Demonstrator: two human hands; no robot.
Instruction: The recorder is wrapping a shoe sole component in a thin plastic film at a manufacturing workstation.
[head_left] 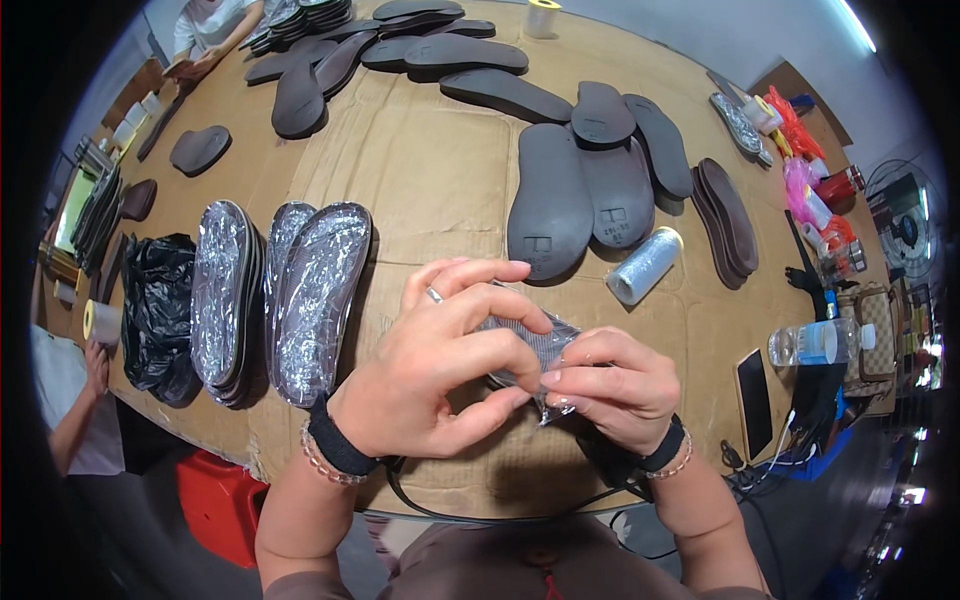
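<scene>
Between my hands is a dark grey piece wrapped in clear plastic film, its shape mostly hidden by my fingers. My left hand curls over it from the left, fingers bent and somewhat spread. On the other side my right hand pinches the film between thumb and fingers, and a crumpled end of film pokes out below. Just beyond lie bare dark shoe soles, some overlapping. A roll of clear film rests to their right. Left of my hands are film-wrapped soles and a wrapped stack.
Cardboard covers the table. A black plastic bag lies at left; more soles spread across the back. A phone and water bottle are at right. A red stool stands below. Other people are at the left edge.
</scene>
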